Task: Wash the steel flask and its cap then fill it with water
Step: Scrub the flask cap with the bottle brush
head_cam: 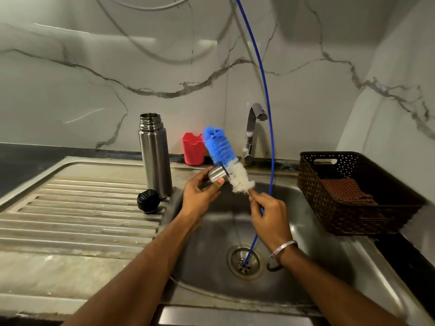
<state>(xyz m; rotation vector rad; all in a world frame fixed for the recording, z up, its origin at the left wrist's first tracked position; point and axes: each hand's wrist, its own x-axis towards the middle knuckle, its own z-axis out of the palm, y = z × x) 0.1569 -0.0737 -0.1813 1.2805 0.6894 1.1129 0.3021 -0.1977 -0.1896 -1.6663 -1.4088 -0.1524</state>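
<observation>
The steel flask [155,156] stands upright and uncapped on the drainboard, left of the sink basin. Its black stopper [148,200] lies on the drainboard by the flask's base. Above the basin my left hand [200,194] grips the small steel cap [217,174], holding it on its side. My right hand [268,215] pinches the handle of a bottle brush [224,156] with blue and white bristles. The brush's bristles lie against the cap.
The tap [253,130] stands behind the sink [329,267] with no water seen running. A blue hose [266,95] hangs down into the drain [244,261]. A red cup [193,148] sits at the back. A dark basket [353,191] holding a cloth stands on the right.
</observation>
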